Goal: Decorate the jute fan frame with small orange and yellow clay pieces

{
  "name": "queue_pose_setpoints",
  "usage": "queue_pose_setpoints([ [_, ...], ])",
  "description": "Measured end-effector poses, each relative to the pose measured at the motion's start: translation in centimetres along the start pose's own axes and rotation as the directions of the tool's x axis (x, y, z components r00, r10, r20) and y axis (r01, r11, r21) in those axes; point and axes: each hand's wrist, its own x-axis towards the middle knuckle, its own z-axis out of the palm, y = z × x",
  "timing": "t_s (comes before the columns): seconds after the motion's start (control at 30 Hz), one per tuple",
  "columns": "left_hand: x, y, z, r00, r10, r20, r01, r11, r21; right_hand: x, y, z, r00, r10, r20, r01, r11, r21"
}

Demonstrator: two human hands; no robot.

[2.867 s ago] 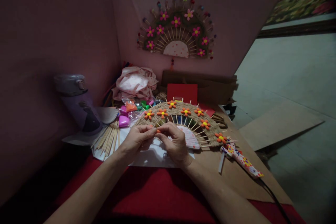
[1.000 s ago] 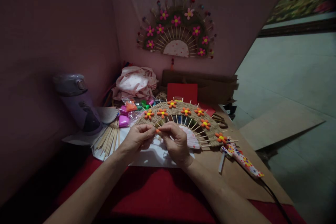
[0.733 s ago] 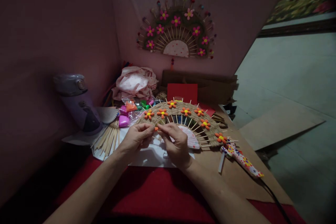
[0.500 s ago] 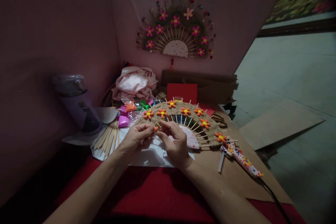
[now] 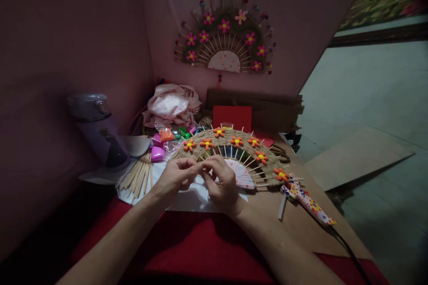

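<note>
My left hand (image 5: 183,176) and my right hand (image 5: 222,182) meet fingertip to fingertip, each closed in a pinch. Between them is a small piece of orange clay, now hidden by the fingers. Just behind the hands lies a half-round fan (image 5: 240,136) of thin sticks woven with brown twine. Orange clay flowers with yellow centres, such as this flower (image 5: 261,157), sit along its band. Its inner half-circle is covered in white spotted cloth (image 5: 239,173). White paper (image 5: 190,200) lies under the hands.
Left stand a purple bottle (image 5: 107,142) and thin wooden sticks (image 5: 137,178). Clay packets (image 5: 166,133) and crumpled pink cloth (image 5: 170,104) are behind. A flower-patterned glue gun (image 5: 310,205) with a cord lies right on cardboard (image 5: 274,218). A finished fan (image 5: 224,40) hangs on the wall.
My right fingers have closed in against my left fingertips. The orange clay piece, visible between them before, is now covered.
</note>
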Motion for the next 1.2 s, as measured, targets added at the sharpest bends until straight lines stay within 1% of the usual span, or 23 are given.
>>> queue_pose_setpoints([
  [0.13, -0.38, 0.49, 0.05, 0.999, -0.012, 0.041, 0.014, 0.999, -0.044, 0.15, 0.04, -0.07, 1.0, 0.016, -0.001, -0.016, 0.998, 0.059],
  [0.27, -0.45, 0.58, 0.16, 0.997, 0.004, 0.079, 0.0, 0.999, -0.051, 0.37, -0.2, -0.18, 0.998, 0.034, -0.044, -0.03, 0.995, 0.09],
  [0.33, -0.35, 0.5, 0.13, 0.998, 0.002, 0.069, 0.001, 0.999, -0.049, 0.4, -0.26, -0.19, 0.997, 0.043, -0.057, -0.038, 0.995, 0.09],
  [0.5, -0.23, 0.49, 0.03, 0.998, 0.009, 0.058, -0.005, 0.998, -0.056, 0.34, -0.22, -0.21, 0.998, 0.048, -0.042, -0.044, 0.995, 0.093],
  [0.67, -0.35, 0.61, 0.18, 0.999, -0.011, 0.051, 0.014, 0.998, -0.066, 0.39, -0.28, -0.2, 0.996, 0.052, -0.069, -0.046, 0.996, 0.081],
  [0.83, -0.28, 0.55, 0.14, 1.0, -0.003, 0.028, 0.005, 0.998, -0.058, 0.42, -0.38, -0.25, 0.998, 0.049, -0.038, -0.045, 0.995, 0.088],
  [1.0, -0.17, 0.37, 0.0, 0.999, -0.004, 0.04, 0.006, 0.997, -0.071, 0.44, -0.44, -0.25, 0.997, 0.058, -0.058, -0.053, 0.995, 0.084],
  [1.2, -0.13, 0.36, 0.05, 1.0, -0.004, 0.016, 0.005, 0.997, -0.075, 0.34, -0.38, -0.21, 0.997, 0.069, -0.042, -0.066, 0.995, 0.079],
])
